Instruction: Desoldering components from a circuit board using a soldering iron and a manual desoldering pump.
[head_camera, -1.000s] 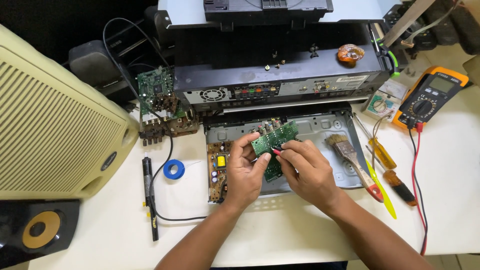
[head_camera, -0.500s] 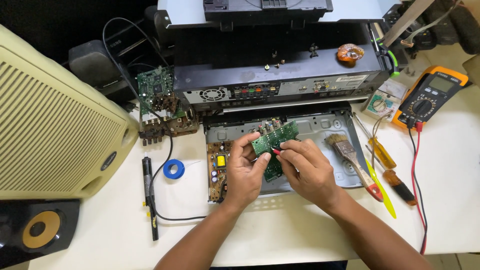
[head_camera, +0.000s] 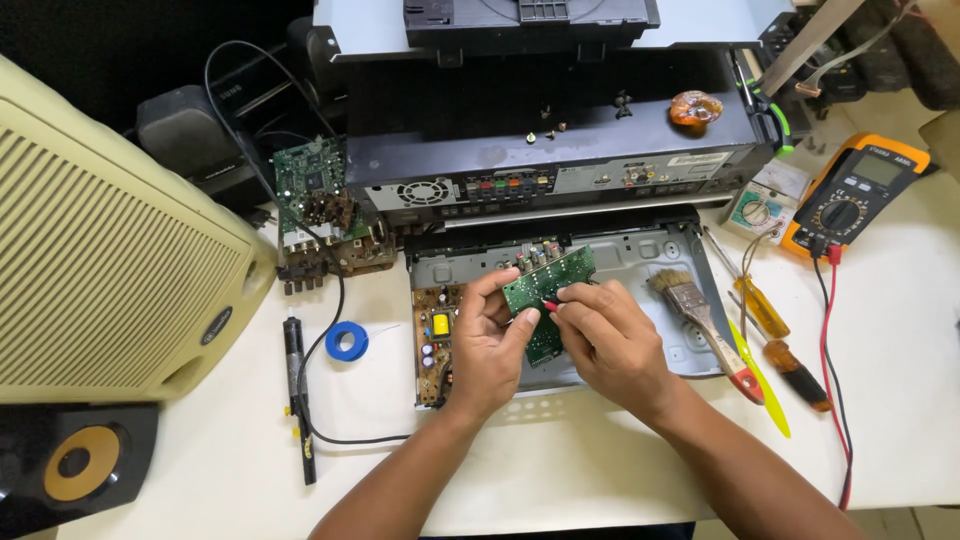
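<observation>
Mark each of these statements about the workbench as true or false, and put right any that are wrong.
1. The left hand holds a small green circuit board over the open metal chassis. True.
2. The right hand holds the paintbrush. False: the paintbrush lies untouched on the chassis to the right; the right hand pinches a small red-tipped thing at the board.
3. The orange multimeter sits at the far right of the white table. True.
4. The blue roll lies to the right of the chassis. False: it lies to the left, beside the black soldering iron.
</observation>
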